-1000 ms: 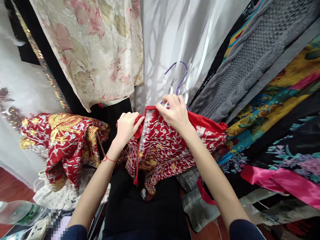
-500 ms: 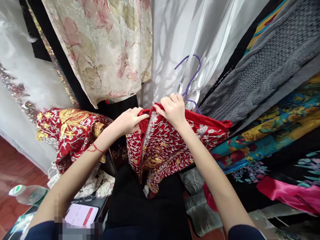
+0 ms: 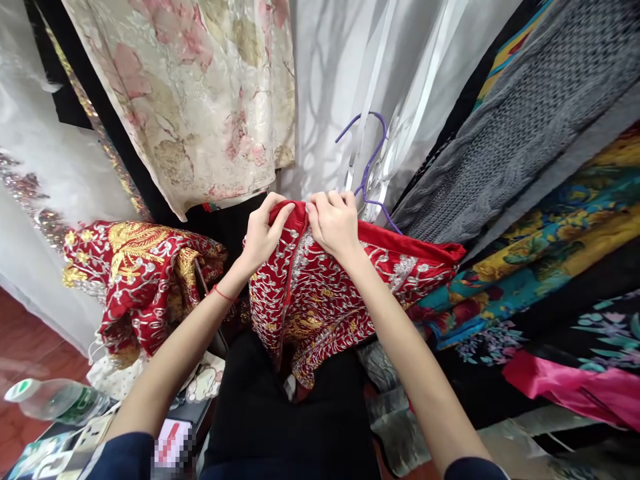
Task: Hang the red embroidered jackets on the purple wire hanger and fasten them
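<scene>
A red skirt (image 3: pixel 325 287) with silver and gold embroidery spreads across my lap, its plain red waistband uppermost. Gripping that band left of a seam is my left hand (image 3: pixel 266 230), thumb on the near side. My right hand (image 3: pixel 333 223) pinches the band just right of the seam, close to the left one. Behind the band rises a purple hanger (image 3: pixel 370 160), its hook bare and its lower part partly hidden by the fabric. To the left lies a matching red and gold embroidered garment (image 3: pixel 140 273), bunched up.
A cream floral garment (image 3: pixel 200 113) hangs ahead, before a white curtain (image 3: pixel 325 87). Grey knitwear (image 3: pixel 525 127) and a yellow-teal floral cloth (image 3: pixel 550 240) hang at right, above a pink satin strip (image 3: pixel 565 387). A plastic bottle (image 3: pixel 60 400) and a phone (image 3: pixel 171 443) are lower left.
Both hands have drawn closer together along the waistband. The left hand has shifted its grip toward the seam, and the seam now lies straighter. The hanger stays behind the band.
</scene>
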Available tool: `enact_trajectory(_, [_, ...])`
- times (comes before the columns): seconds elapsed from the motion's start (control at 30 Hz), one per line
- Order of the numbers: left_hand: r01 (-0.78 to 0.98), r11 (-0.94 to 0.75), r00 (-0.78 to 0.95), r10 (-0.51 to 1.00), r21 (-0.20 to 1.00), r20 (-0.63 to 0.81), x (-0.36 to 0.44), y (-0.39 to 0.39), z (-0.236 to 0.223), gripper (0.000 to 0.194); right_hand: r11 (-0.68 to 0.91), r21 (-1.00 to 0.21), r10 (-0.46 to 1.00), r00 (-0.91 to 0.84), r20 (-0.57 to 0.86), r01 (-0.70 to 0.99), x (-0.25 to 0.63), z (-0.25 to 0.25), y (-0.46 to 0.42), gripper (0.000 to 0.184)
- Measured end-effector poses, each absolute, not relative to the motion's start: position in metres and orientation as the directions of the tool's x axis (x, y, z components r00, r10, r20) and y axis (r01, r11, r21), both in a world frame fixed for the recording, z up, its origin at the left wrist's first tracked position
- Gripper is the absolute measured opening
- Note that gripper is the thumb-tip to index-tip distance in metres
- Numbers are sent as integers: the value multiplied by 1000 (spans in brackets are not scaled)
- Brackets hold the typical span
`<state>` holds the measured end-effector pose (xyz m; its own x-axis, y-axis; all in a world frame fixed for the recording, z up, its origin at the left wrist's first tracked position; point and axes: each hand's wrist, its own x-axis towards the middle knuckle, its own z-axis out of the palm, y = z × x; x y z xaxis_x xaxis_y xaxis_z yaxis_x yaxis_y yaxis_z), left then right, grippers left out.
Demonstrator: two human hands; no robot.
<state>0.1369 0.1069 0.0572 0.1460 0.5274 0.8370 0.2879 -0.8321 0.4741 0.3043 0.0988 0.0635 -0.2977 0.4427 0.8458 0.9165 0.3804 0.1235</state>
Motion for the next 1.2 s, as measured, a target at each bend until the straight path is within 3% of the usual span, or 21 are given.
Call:
enact_trajectory(0.23, [275, -805, 143, 575, 526, 805, 140, 110, 61, 22, 406, 116, 415, -297, 860, 906, 304, 62, 103, 45])
enact_trajectory(0.37, [523, -726, -89, 473, 446, 876, 151, 86, 47, 15, 376, 70, 422, -238, 875, 924, 303, 62, 107, 47])
enact_trajectory(0.47, [665, -587, -234, 425, 463, 875, 166, 61, 4, 15, 365, 57, 395, -210, 894, 929, 299, 60, 111, 47])
enact_trajectory(0.57, [573, -497, -210, 679, 652, 703, 177, 52, -54, 31, 358, 50, 385, -196, 902, 932, 298, 58, 113, 44])
enact_trajectory(0.63, [470, -411, -252, 786, 781, 565, 179, 54, -85, 29, 343, 50, 393, -192, 899, 938, 298, 57, 113, 44])
enact_trajectory(0.7, [393, -381, -301, 806, 837, 509, 178, 53, -104, 26, 331, 52, 394, -188, 900, 942, 298, 56, 113, 44])
enact_trajectory(0.77, [383, -436, -338, 755, 814, 563, 177, 45, -110, 26, 330, 55, 380, -186, 906, 943, 298, 55, 114, 43])
enact_trajectory(0.8, [401, -489, -287, 735, 774, 614, 176, 38, -110, 25, 333, 62, 372, -191, 908, 941, 299, 54, 115, 42])
enact_trajectory(0.87, [429, -610, 23, 745, 666, 667, 175, 19, -108, 25, 334, 78, 356, -203, 912, 939, 299, 53, 116, 41])
enact_trajectory(0.93, [410, -677, 405, 736, 612, 543, 173, 1, -110, 28, 325, 91, 349, -209, 914, 941, 299, 53, 117, 40])
enact_trajectory(1.0, [434, -624, 500, 767, 650, 402, 168, -10, -117, 33, 319, 92, 352, -208, 913, 943, 300, 52, 116, 40])
enact_trajectory(1.1, [500, -420, 237, 907, 757, 347, 155, -8, -137, 27, 330, 81, 367, -206, 907, 941, 300, 52, 115, 39])
enact_trajectory(1.2, [459, -299, -62, 929, 837, 366, 142, 7, -152, 21, 340, 63, 400, -206, 893, 938, 299, 53, 113, 39])
